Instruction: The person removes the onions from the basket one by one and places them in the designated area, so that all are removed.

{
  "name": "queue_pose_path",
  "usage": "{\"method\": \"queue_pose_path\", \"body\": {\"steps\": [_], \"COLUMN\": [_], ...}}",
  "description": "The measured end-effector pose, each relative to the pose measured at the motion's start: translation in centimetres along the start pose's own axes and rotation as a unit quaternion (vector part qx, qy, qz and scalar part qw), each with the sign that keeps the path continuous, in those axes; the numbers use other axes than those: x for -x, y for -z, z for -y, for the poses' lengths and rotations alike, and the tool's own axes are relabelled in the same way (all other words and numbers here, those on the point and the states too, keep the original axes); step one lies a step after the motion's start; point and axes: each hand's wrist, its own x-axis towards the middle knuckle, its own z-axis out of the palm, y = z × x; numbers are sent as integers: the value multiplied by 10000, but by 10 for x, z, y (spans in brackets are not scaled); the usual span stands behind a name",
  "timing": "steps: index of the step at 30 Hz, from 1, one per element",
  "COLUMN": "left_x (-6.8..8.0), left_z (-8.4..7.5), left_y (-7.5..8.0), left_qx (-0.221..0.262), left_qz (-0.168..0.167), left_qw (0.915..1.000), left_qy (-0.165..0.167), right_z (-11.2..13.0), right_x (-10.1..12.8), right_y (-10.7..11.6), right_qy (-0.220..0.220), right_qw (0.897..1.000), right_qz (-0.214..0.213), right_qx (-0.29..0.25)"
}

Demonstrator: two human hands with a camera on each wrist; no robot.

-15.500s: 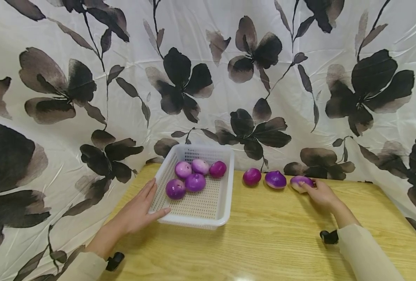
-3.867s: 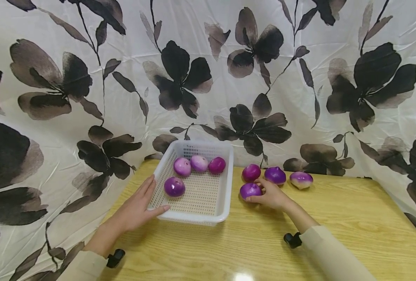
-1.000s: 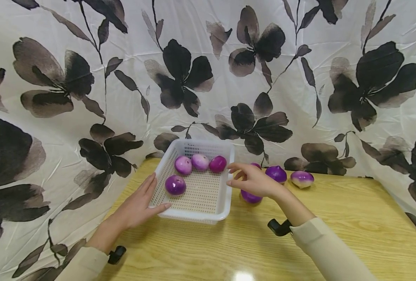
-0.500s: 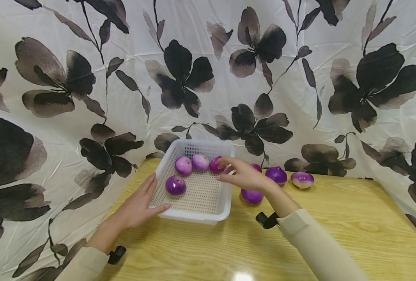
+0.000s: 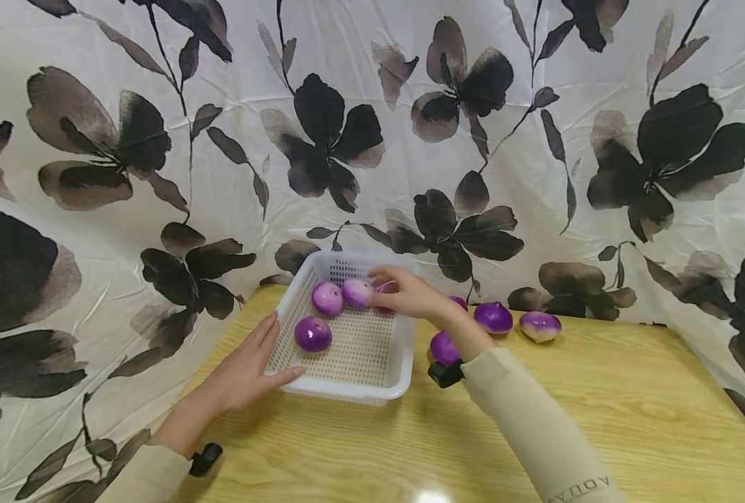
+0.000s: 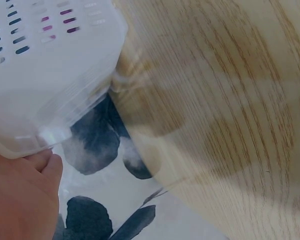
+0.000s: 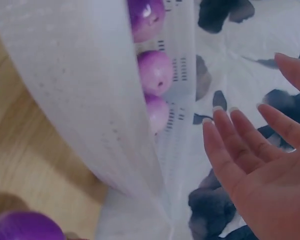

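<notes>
The right hand [image 5: 406, 293] hovered over the far right corner of the white basket [image 5: 385, 381], its grip loose and wide, fingers straight and holding nothing, just above a magenta onion [image 5: 385, 287] lying there. Two paler onions [image 5: 342, 295] lay beside it, and a darker purple onion [image 5: 312, 334] sat nearer. The left hand [image 5: 246, 374] rested flat, fingers extended, against the basket's left rim. Four more onions [image 5: 493, 317] sat on the wooden bench [image 5: 598, 419].
</notes>
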Motion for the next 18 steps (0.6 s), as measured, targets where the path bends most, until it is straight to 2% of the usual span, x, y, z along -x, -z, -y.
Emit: {"method": "queue_pose_path", "body": {"steps": [5, 8, 15, 18], "left_x": [1, 1, 1, 1], "left_z": [0, 0, 0, 1], "left_y": [0, 1, 1, 1], "left_qx": [-11, -23, -27, -41], "left_qz": [-1, 9, -3, 9], "left_qw": [10000, 10000, 10000, 10000], "left_qy": [-14, -12, -13, -14], "right_z": [-6, -9, -12, -15], "right_x": [-14, -21, -36, -42], "right_y": [-5, -7, -13, -19], "right_qy": [-262, -434, -702, -782], "right_qw": [9982, 9972, 9944, 9934], "right_qz": [18, 9, -301, -263], "right_qx": [-537, -607, -728, -801]}}
